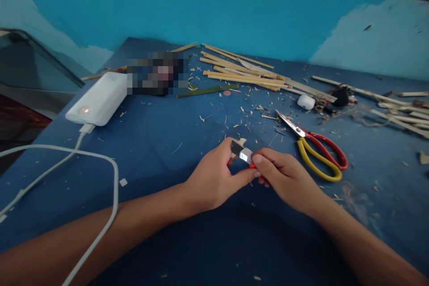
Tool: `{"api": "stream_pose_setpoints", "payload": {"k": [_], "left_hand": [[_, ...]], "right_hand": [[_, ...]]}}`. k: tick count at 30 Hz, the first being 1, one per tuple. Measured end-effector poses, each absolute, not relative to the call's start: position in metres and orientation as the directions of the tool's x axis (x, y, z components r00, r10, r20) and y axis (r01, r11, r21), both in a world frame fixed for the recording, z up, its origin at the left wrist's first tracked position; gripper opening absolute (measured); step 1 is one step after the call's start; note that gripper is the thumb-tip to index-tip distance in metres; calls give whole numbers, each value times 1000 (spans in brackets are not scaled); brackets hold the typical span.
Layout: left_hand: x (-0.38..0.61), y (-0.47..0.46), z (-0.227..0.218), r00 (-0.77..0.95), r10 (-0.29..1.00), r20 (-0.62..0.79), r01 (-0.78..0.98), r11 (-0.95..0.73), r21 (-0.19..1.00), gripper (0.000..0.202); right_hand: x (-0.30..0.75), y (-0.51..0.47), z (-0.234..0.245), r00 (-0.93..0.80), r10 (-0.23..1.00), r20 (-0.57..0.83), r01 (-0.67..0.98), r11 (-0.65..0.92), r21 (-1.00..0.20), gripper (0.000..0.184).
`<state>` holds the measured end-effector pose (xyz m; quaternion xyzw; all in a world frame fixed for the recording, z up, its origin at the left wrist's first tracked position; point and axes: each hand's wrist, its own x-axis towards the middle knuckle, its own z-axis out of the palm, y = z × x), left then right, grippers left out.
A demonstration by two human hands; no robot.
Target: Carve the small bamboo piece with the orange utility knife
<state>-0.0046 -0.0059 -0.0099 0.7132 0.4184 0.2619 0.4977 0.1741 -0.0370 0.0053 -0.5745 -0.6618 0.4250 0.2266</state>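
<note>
Both hands meet over the middle of the blue table (161, 143). My right hand (288, 178) grips a small utility knife (243, 153) with a red handle and a short metal blade that points left. My left hand (214, 178) pinches the blade end between thumb and fingers. Most of the handle is hidden inside my right fist. Red and yellow scissors (315, 147) lie shut just right of my right hand.
A pile of split bamboo strips (241, 73) lies at the back, more strips (398, 111) at far right. A white power bank (98, 98) with its cable (110, 178) sits left. Shavings litter the table. A white capsule (306, 101) and dark clutter (340, 97) lie behind the scissors.
</note>
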Motion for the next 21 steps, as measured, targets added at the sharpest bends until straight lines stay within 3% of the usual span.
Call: {"api": "stream_pose_setpoints", "payload": {"k": [21], "left_hand": [[-2,-5,-14,521,850,-77,219,-46,975,25]], "right_hand": [[176,-39,5,-232,960,-154,616,23,-787,36]]}}
